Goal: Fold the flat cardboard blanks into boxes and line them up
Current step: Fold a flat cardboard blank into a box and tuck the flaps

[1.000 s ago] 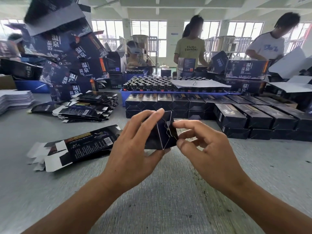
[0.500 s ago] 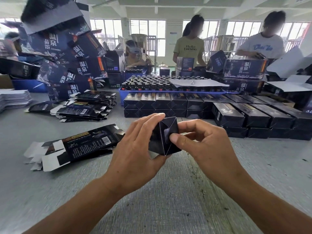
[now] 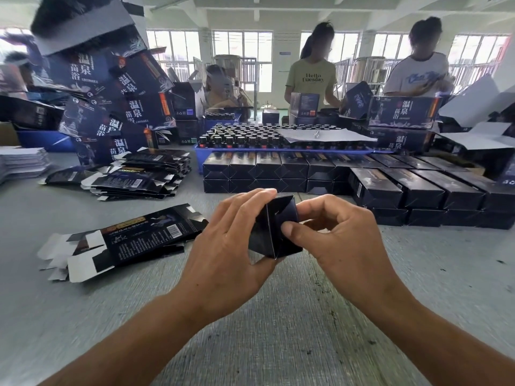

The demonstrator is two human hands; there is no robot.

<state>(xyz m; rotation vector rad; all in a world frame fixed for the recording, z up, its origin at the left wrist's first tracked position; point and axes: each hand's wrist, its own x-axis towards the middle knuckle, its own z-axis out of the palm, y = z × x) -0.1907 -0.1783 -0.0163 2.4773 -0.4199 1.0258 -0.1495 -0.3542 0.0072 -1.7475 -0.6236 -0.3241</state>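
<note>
Here, both hands hold a dark box (image 3: 274, 227) end-on above the grey table (image 3: 278, 316)

The left hand (image 3: 223, 246) wraps its curled fingers round the box's left side, while the right hand (image 3: 334, 238) pinches the folded end flaps, thumb pressed on them. A flat blank (image 3: 125, 240) lies to the left, near a pile of blanks (image 3: 139, 174); finished boxes (image 3: 334, 174) stand in stacked rows just behind

Box (image 3: 274, 227) mostly hidden behind both hands; bystanders' faces blurred.
</note>
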